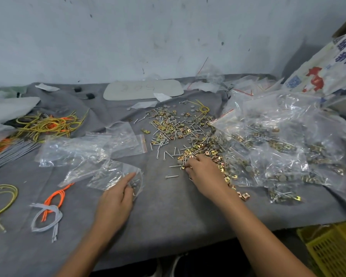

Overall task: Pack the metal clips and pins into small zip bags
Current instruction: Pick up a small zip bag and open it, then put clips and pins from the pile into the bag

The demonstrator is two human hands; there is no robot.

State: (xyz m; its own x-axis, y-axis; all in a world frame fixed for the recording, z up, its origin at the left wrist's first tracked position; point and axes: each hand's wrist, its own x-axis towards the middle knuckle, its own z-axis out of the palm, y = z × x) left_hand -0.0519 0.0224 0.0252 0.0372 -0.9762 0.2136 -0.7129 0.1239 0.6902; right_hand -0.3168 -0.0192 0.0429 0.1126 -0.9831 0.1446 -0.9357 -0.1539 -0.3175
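1. Done so far, as we judge it: a heap of filled bags (278, 152) lies at three o'clock on the grey cloth (168, 206), with clips and pins showing through the plastic.
2. Left to do: loose metal clips and pins (176, 132) scatter from the middle toward twelve o'clock, and empty zip bags (78, 148) wait at ten o'clock. We reckon a good share remains.
3. Our left hand (116, 198) sits at seven o'clock of the scatter. Its forefinger lies straight over a small zip bag (112, 174), and the other fingers curl at the bag's edge, holding it.
4. Our right hand (203, 174) lies palm down at the scatter's six o'clock edge, fingers bent into the pieces. Whether they already pinch one, we cannot tell.
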